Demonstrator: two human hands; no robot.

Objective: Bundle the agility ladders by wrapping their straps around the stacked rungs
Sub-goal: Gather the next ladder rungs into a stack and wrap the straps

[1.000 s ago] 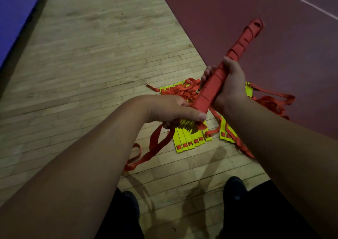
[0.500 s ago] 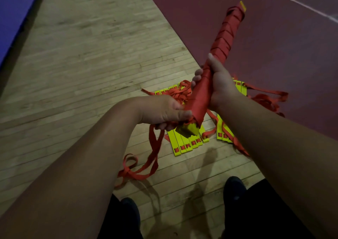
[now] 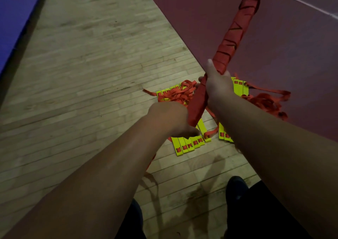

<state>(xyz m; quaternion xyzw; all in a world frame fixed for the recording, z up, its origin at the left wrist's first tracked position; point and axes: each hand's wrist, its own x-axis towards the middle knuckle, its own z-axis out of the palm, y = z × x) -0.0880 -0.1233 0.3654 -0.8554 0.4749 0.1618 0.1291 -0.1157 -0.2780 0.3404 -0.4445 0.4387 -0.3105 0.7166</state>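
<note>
Over wooden floor (image 3: 91, 74), right hand (image 3: 217, 88) fingers (image 3: 201, 78) encircle wrapped bundle (image 3: 236, 30).

L hand (image 3: 170, 118) motion-blurred, fingers tucked behind its back; can't tell if it grips anything. Wrapped bundle (image 3: 236, 28): lower end partly behind L hand, mid part covered by R hand (image 3: 217, 87). Loose yellow rungs (image 3: 186, 145) on floor partly behind arms. Forearms cut off at btm edge.
</note>
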